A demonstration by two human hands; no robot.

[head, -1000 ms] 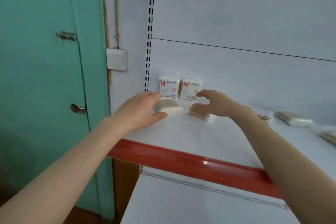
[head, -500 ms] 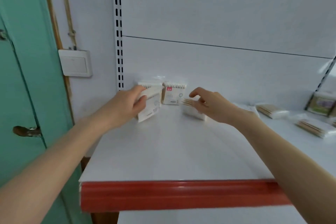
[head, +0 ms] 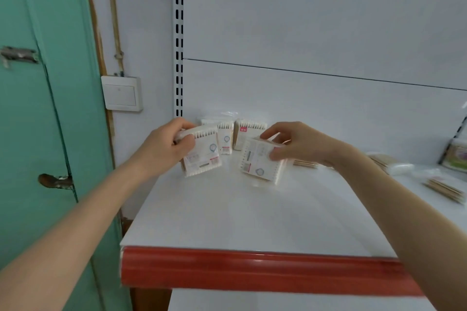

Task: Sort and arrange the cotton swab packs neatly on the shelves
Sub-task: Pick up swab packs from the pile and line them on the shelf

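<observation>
White shelf (head: 252, 217), red front edge. Left hand (head: 166, 149) grasps the first swab pack (head: 204, 156), upright, at the shelf's back left. Right hand (head: 300, 144) grasps the second swab pack (head: 260, 161), tilted, just beside it. Two standing packs (head: 225, 137) lean against the back panel behind them.

Green box (head: 456, 156) cut by right edge; print on held packs (head: 202, 153) blurred, unreadable.

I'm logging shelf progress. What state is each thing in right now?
left hand, gripping the left pack.
left pack, held upright, slightly tilted.
right hand, pinching the right pack's top.
right pack, held tilted.
back packs, standing against the back panel.
loose packs, lying flat at the right.
door, looks shut.
</observation>
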